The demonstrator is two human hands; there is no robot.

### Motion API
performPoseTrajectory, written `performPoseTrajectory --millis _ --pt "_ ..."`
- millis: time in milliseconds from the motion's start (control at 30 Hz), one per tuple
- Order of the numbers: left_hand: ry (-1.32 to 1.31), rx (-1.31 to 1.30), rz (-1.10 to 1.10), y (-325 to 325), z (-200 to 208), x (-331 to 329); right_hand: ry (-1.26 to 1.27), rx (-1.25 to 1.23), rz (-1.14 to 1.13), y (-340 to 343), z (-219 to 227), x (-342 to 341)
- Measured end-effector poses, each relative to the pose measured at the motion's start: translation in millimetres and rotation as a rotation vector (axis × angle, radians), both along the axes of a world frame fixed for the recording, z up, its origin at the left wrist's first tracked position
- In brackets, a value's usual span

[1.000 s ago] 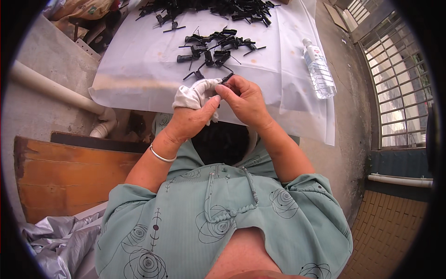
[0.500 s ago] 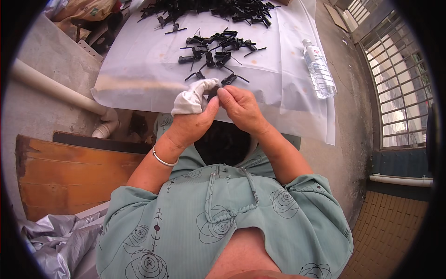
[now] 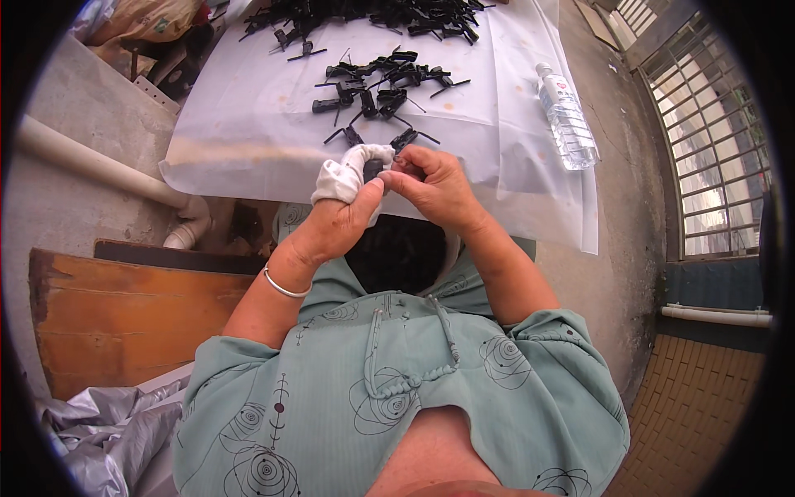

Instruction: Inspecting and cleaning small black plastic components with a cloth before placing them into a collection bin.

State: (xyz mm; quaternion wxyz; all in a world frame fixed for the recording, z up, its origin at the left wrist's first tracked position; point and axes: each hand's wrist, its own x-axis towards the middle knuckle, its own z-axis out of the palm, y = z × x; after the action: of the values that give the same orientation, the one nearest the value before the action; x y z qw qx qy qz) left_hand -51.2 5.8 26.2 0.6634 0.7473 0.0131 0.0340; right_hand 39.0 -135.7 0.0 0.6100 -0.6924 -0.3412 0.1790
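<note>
Left hand, upper centre of frame, fingers curled in white cloth, closed on a small dark piece, details blurred; right hand bent in from the right, its hold indistinct; right thumb and forefinger, together half a second ago, now apart; white-covered bench, top, bearing black clip-like parts; clear bottle, upper right; orange-brown board, lower left; barred window, right.
</note>
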Motion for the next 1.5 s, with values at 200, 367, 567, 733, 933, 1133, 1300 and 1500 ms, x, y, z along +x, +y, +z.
performPoseTrajectory --millis 200,367,567,733,933,1133,1300,1500 --pt "-0.176 0.146 0.073 5.3 -12.2 3.5 -0.082 0.061 0.030 -0.6 0.2 -5.6" --pt "-0.003 -0.115 -0.035 2.1 -2.9 -1.4 0.026 0.027 0.014 3.4 5.1 -7.3" --pt "-0.033 0.089 0.050 3.6 -10.5 1.9 -0.093 0.030 0.100 -1.5 -0.9 -5.4" --pt "-0.253 0.442 0.120 -10.7 -12.7 2.3 -0.103 -0.063 0.069 4.3 -9.3 -14.4" --pt "-0.168 0.627 0.011 0.3 -21.9 -0.6 -0.138 -0.219 0.038 -9.2 -5.9 -1.2" --pt "-0.208 0.706 0.032 18.1 -15.7 5.2 -0.739 -0.516 -0.439 -16.4 -19.2 40.4" --pt "-0.535 0.823 0.080 18.0 2.4 15.8 -0.689 -0.284 -0.226 -26.5 -3.2 36.6" --pt "-0.412 0.610 -0.352 1.5 23.1 5.5 -0.255 -0.305 -0.027 -23.2 13.0 22.7"
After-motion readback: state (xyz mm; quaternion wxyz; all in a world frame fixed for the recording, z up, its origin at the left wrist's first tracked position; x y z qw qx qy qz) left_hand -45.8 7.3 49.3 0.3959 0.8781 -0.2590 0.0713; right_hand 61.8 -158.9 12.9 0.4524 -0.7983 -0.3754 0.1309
